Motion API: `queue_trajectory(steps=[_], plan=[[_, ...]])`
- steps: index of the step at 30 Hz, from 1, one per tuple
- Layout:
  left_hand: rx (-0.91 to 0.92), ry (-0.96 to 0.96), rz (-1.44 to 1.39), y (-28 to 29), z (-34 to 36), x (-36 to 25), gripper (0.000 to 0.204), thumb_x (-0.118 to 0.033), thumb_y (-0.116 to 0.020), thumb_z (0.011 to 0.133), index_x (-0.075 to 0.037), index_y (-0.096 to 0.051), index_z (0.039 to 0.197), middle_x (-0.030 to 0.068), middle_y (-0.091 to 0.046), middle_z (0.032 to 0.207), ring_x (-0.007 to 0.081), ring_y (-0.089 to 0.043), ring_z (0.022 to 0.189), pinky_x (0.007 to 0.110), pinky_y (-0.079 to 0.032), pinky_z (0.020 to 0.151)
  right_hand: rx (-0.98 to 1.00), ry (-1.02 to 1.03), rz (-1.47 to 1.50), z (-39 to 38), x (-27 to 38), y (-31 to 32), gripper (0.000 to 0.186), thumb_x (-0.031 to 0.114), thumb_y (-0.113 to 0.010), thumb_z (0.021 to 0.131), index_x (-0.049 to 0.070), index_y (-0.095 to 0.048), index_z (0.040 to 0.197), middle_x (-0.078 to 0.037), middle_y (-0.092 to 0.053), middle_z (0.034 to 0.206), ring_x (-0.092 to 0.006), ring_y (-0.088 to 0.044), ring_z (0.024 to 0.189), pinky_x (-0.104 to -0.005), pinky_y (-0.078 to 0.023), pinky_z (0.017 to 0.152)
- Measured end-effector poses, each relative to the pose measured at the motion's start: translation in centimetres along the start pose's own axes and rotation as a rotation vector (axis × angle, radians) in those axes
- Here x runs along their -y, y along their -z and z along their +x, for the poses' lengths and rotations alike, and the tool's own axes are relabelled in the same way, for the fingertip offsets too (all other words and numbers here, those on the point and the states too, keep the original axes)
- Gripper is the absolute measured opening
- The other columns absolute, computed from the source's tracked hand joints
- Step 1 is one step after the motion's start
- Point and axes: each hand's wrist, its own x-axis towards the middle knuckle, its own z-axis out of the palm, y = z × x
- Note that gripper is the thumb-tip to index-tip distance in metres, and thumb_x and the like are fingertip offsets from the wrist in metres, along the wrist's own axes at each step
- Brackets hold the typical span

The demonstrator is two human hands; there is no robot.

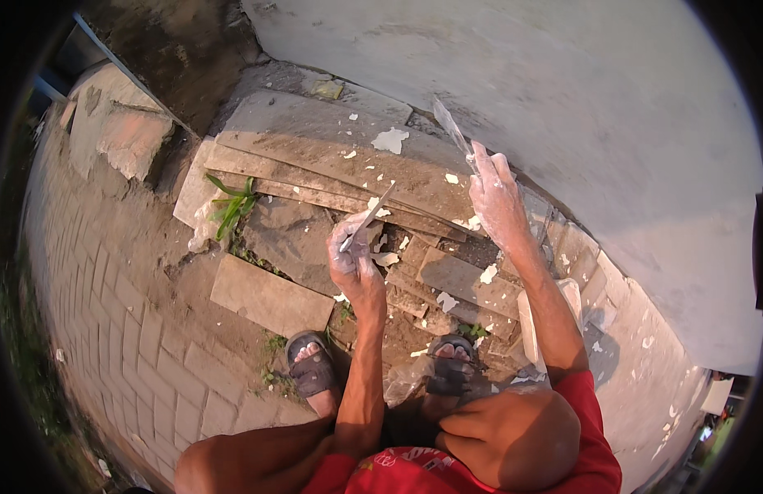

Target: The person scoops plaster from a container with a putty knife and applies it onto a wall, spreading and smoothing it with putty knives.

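Left hand: closed around a small putty knife, held above the planks.
Right hand: gripping a wide scraper blade against the grey wall.
Progress: wall smooth near blade; white flakes litter planks.

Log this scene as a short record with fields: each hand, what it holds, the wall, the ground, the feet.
left hand: left hand gripping a thin flat blade, putty-smeared
right hand: right hand pressing a second flat blade against the wall
wall: pale grey plastered wall, smooth
ground: stacked wooden planks with white putty flecks; brick paving at left; a small green plant
feet: sandals, toes showing
posture: squatting, knees in red shorts
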Motion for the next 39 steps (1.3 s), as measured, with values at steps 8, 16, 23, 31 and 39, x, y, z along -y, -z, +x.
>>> queue_trajectory(steps=[8,16,23,31,39], plan=[[-0.076,0.097,-0.004,0.9,0.5,-0.6,0.019,-0.015,-0.054,0.101,-0.001,-0.055,0.114,0.0028,-0.057,0.106,0.0124,-0.05,0.1,0.028,-0.04,0.091,-0.022,-0.112,-0.202,5.2,-3.3,-5.3,0.04,0.007,-0.054,0.087,-0.003,-0.052,0.125,-0.024,-0.056,0.103,-0.0415,-0.062,0.093,-0.0494,-0.052,0.076],[-0.096,0.165,-0.011,0.7,0.2,0.1,0.018,-0.014,-0.054,0.1,-0.001,-0.055,0.113,0.0031,-0.057,0.104,0.011,-0.05,0.097,0.027,-0.041,0.09,-0.098,-0.298,-0.231,-3.4,-7.0,1.0,0.03,0.015,-0.053,0.092,0.003,-0.055,0.119,-0.022,-0.055,0.107,-0.043,-0.058,0.096,-0.0505,-0.048,0.081],[-0.083,0.211,-0.001,0.2,-0.2,-0.7,0.017,-0.014,-0.054,0.1,0.0,-0.056,0.111,0.003,-0.058,0.102,0.0111,-0.052,0.093,0.027,-0.042,0.087,-0.039,-0.11,-0.016,3.8,-0.7,-5.2,0.023,0.006,-0.052,0.09,-0.003,-0.051,0.111,-0.026,-0.055,0.102,-0.0466,-0.06,0.09,-0.0527,-0.049,0.075],[-0.162,0.196,0.031,1.1,-0.2,0.4,0.016,-0.014,-0.054,0.1,-0.001,-0.054,0.11,0.0024,-0.057,0.098,0.0109,-0.05,0.091,0.027,-0.041,0.085,-0.149,-0.075,-0.121,7.5,-3.6,-8.0,0.023,0.009,-0.053,0.091,0.0,-0.056,0.112,-0.021,-0.052,0.099,-0.0409,-0.055,0.098,-0.0499,-0.048,0.079],[-0.115,0.243,0.013,0.4,-0.4,0.9,0.016,-0.015,-0.056,0.1,-0.002,-0.054,0.11,0.0025,-0.057,0.1,0.0106,-0.05,0.092,0.027,-0.04,0.085,-0.091,-0.346,-0.19,-1.2,-6.4,0.0,0.025,0.016,-0.056,0.092,0.002,-0.06,0.112,-0.019,-0.053,0.099,-0.0388,-0.057,0.093,-0.0469,-0.046,0.083]])
